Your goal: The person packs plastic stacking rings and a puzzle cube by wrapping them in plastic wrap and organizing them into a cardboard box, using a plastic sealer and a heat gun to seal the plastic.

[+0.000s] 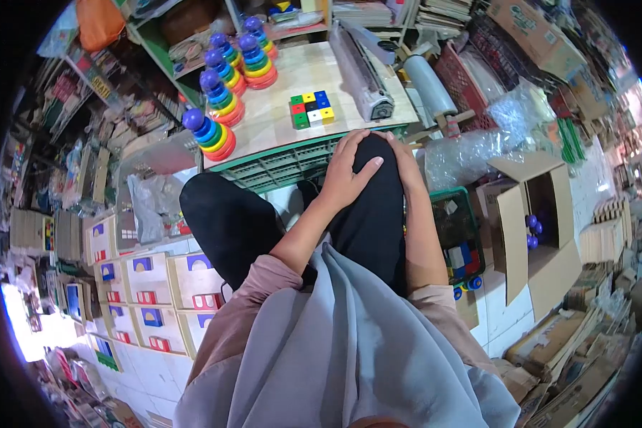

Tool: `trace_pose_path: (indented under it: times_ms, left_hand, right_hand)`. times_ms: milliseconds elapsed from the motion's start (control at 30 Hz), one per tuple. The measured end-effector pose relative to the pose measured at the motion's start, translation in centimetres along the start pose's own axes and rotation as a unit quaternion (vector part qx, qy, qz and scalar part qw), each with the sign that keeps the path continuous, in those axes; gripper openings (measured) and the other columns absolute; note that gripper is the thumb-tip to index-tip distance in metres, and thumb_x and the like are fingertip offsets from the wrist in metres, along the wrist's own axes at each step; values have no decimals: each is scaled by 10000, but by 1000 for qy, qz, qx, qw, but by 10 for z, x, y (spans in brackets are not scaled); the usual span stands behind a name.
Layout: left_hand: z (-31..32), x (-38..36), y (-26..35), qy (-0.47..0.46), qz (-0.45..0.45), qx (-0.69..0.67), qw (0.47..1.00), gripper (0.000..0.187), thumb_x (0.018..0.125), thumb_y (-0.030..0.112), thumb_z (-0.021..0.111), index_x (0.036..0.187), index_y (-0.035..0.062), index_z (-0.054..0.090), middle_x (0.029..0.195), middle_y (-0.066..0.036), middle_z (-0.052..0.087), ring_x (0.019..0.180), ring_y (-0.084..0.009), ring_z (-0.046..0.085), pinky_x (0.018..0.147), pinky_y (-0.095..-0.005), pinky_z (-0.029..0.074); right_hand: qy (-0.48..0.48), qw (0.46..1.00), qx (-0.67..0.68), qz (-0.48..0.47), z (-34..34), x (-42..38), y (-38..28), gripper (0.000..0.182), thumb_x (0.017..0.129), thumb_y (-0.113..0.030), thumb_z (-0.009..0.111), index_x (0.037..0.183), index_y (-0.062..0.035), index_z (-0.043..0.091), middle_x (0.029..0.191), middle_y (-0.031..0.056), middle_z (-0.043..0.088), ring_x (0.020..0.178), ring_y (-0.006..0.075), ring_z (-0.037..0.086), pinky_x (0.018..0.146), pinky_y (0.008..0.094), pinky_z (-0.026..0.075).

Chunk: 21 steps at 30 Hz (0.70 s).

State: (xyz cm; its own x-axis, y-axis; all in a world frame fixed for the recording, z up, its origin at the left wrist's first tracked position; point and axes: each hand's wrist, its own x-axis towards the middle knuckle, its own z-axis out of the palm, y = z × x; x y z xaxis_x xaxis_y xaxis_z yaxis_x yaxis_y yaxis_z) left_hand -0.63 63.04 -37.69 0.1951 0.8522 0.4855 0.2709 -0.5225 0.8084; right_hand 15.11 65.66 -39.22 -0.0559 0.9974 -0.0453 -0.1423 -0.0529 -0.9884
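Your left hand (349, 177), nearer, and right hand (404, 162) rest on your right knee (374, 151), fingers extended, gripping nothing; coloured blocks (312, 108) lie far and left on the worktop (290, 75)

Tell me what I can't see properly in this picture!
Head view:
Palms of bare left hand and bare right hand: hidden against the black-trousered knee.
Part of the dark green plastic crate: behind the bare right forearm.
Number of round purple balls: brown cardboard box may hide some.
Top of crumpled orange bag: cut off by upper edge.
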Motion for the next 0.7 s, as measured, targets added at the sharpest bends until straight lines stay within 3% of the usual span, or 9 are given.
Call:
trace_pose_path:
  times_ms: [167,267,333,400,500,533,600,633,700]
  left_hand:
    - [-3,-11,-6,24,-9,77,997,605,797,213,637,1293,-6,368,1336,-209,366,1263,-325,337,1042,-368,264]
    - [-13,-14,1,3,-38,88,995,635,794,236,646,1307,-5,359,1337,-217,367,1261,-323,346,1036,-373,277]
    - [-28,-4,3,-15,-51,93,994,649,795,251,650,1313,-6,354,1331,-217,377,1250,-320,365,1027,-377,294]
    - [-51,11,1,-94,-140,26,985,659,795,276,659,1316,5,361,1290,-201,430,1181,-292,447,978,-373,362]
    - [-88,51,-18,-30,-114,74,990,581,816,261,646,1299,50,401,1198,-137,506,1064,-213,522,871,-334,438]
    - [-98,65,-24,-13,-190,-10,982,524,836,251,623,1281,58,423,1187,-96,515,1030,-173,531,854,-317,438]
    - [-119,92,-35,-3,-203,15,979,479,851,258,598,1266,72,445,1173,-79,517,987,-141,534,839,-297,434]
    - [-126,104,-43,20,-198,-29,980,485,854,272,594,1248,32,448,1188,-121,516,1018,-178,538,856,-307,431]
    - [-135,116,-55,34,-184,-76,979,497,856,287,590,1231,-8,452,1203,-163,515,1049,-215,543,872,-316,427]
  right_hand:
    - [17,998,-52,1,5,3,15,447,944,-342,369,1178,-9,555,1195,140,544,1103,195,494,964,270,333]
    - [10,996,-77,34,9,10,8,445,947,-342,367,1172,-10,558,1174,137,557,1084,193,506,953,267,342]
    - [-10,996,-62,59,12,24,-5,406,927,-316,437,1152,-4,566,1145,136,574,1053,196,526,922,267,372]
    - [-60,974,-215,-29,17,46,-19,401,875,-295,546,1145,1,564,1128,144,586,1042,203,542,886,280,401]
    - [-150,925,-309,-162,42,91,-39,639,686,-297,742,1221,-40,507,1206,210,527,1149,298,492,927,350,403]
    - [-148,926,-309,-160,52,107,-42,639,686,-297,742,1221,-40,507,1206,210,527,1149,298,492,927,350,403]
    - [-224,797,-524,-203,76,135,-48,872,588,-284,801,1332,-109,381,1355,218,367,1253,367,358,987,413,366]
    - [-222,796,-525,-201,89,142,-51,872,588,-284,801,1332,-109,381,1355,218,367,1253,367,358,987,413,366]
    - [-262,679,-684,-57,111,155,-57,1041,541,-279,826,1398,-174,243,1441,196,208,1311,413,216,1018,500,316]
